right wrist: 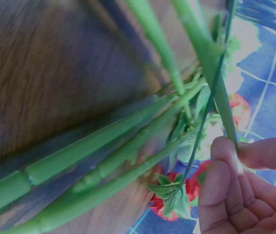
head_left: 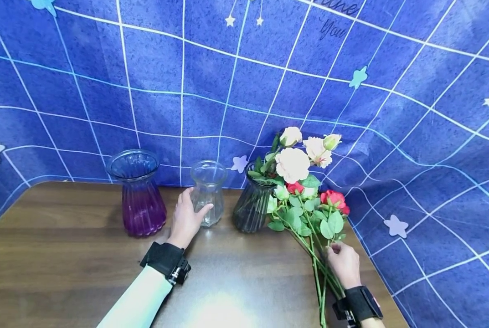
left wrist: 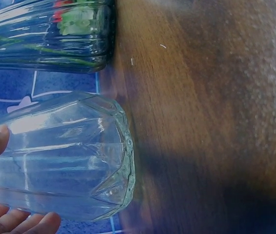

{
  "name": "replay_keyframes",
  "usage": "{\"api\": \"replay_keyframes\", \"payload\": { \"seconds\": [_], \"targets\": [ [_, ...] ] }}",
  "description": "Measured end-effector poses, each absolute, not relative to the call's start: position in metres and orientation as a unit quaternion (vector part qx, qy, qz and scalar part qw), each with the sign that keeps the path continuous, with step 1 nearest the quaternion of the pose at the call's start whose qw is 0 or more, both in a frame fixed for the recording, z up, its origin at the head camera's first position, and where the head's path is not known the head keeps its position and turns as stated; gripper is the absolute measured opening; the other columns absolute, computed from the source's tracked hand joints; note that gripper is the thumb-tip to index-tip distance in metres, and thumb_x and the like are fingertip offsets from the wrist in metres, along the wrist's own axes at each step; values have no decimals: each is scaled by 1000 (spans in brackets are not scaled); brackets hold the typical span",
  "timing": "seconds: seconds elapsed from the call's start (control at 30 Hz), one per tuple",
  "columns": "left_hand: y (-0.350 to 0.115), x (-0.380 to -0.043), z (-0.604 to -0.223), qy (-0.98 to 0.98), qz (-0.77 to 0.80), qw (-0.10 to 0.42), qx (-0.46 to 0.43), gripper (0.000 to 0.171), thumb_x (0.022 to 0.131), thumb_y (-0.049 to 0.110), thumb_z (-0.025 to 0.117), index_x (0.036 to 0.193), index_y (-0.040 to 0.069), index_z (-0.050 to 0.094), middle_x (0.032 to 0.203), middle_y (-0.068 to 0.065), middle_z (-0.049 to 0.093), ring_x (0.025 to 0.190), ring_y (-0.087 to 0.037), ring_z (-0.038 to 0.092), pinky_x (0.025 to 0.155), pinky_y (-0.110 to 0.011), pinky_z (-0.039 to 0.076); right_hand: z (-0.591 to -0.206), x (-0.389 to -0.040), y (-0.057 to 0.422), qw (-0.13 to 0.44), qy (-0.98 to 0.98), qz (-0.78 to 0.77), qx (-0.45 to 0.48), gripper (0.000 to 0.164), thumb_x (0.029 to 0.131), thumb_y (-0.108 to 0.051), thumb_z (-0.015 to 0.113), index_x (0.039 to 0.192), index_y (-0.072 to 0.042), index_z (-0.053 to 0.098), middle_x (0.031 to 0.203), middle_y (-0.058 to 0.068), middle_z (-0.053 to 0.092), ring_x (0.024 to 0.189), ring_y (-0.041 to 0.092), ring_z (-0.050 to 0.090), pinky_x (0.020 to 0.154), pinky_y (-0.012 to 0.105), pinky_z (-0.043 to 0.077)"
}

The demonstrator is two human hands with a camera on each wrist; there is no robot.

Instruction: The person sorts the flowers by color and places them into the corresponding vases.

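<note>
My left hand (head_left: 187, 218) is round a small clear glass vase (head_left: 207, 205), thumb across its front and fingers on its left side. In the left wrist view the faceted base of the clear vase (left wrist: 99, 156) shows close to the wooden tabletop. At the right, my right hand (head_left: 344, 264) pinches a green flower stem (right wrist: 216, 92) between thumb and forefinger. More rose stems (head_left: 318, 278) lie beside that hand, with red blooms (head_left: 335, 200) and leaves at their far end. A dark grey glass vase (head_left: 250, 207) stands next to them, holding a stem with pale pink roses (head_left: 292, 165).
A taller blue-to-purple glass vase (head_left: 142, 200) stands left of my left hand. Behind the wooden table (head_left: 84, 273) hangs a blue gridded cloth (head_left: 154, 68), which also runs along the table's right edge.
</note>
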State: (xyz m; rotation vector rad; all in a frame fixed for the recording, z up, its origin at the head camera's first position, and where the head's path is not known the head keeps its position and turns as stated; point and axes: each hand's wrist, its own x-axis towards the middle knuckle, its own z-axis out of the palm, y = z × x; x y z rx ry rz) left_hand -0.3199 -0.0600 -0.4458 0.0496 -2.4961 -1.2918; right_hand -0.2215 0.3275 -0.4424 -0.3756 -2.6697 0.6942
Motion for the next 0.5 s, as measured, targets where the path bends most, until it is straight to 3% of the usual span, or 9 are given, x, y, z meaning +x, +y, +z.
{"api": "replay_keyframes", "payload": {
  "seconds": [0.4, 0.5],
  "targets": [
    [-61, -317, -444, -877, -451, 163, 17, 74, 80, 36, 72, 135, 1, 37, 132, -22, 45, 121, -40, 45, 97, -51, 39, -432, -217, 321, 250, -921, 267, -135, 16, 82, -14, 66, 89, 0, 72, 72, 12, 69, 66, 27, 63, 61, 39, 44],
    [-60, -317, -443, -875, -455, 166, 14, 73, 80, 35, 72, 134, 1, 37, 132, -22, 45, 121, -40, 45, 98, -51, 39, -429, -216, 319, 271, -912, 276, -139, 17, 82, -13, 67, 90, 0, 73, 72, 11, 69, 61, 17, 60, 61, 35, 44]
  ]
}}
